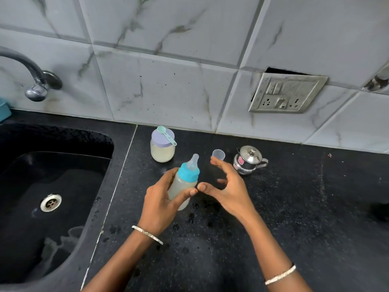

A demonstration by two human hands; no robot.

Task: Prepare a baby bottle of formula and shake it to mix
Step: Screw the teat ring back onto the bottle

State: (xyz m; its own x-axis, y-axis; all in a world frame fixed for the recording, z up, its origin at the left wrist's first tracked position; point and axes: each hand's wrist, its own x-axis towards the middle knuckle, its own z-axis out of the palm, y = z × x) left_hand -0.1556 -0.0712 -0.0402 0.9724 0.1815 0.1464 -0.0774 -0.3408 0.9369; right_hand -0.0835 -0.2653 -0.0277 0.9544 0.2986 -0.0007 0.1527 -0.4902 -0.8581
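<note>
One teal-collared plastic baby bottle (182,185), one lilac-lidded glass jar (162,153), one mint plastic scoop (166,134), one small clear cup (218,154), one lidded steel pot (248,161), two silver bangles (147,234) (280,276).

Legible text: none. One label is present, a pink-and-red sticker (240,160) on the side wall of the small steel pot (251,155). The pot stands at 2 o'clock from the baby bottle (184,183) and at 3 o'clock from the clear cup (218,154). The print on the sticker is too small and blurred to read. On the switch plate (288,92), at 12 o'clock from the pot, no characters resolve at this size.
</note>
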